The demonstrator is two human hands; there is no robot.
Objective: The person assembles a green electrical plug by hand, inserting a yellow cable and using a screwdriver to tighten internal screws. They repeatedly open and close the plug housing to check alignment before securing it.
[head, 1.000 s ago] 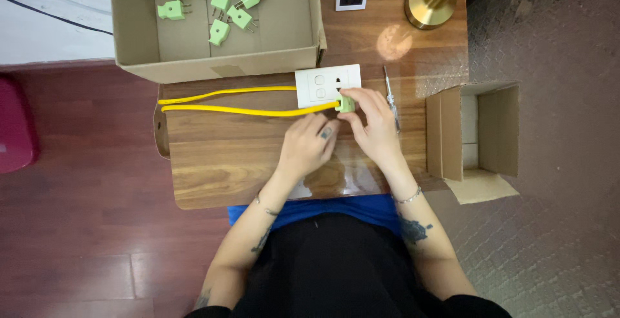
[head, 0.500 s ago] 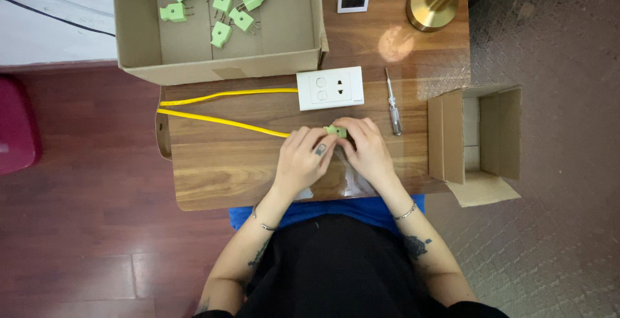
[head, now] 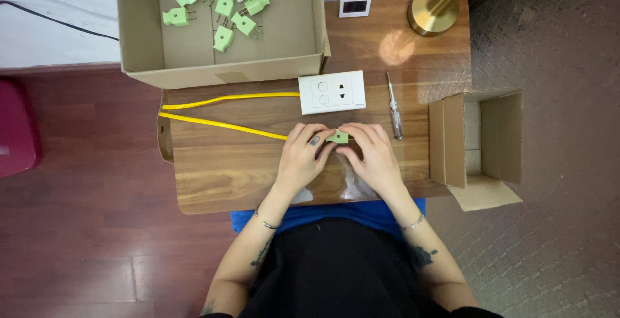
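A big cardboard box (head: pixel 139 27) sits at the far left of the wooden worktop (head: pixel 226 176), with loose green plugs (head: pixel 223 1) scattered inside. From the worktop's left edge a yellow cable (head: pixel 219 124) runs in toward the left hand (head: pixel 300 160), whose grip is closed around the cable's end and one side of a small green plug (head: pixel 337 137) — the right hand (head: pixel 371 156) pinches the other side. Just beyond them lies a white wall socket (head: pixel 332 91), then a screwdriver (head: pixel 394 108), and a small open carton (head: pixel 478 140) at the right edge.
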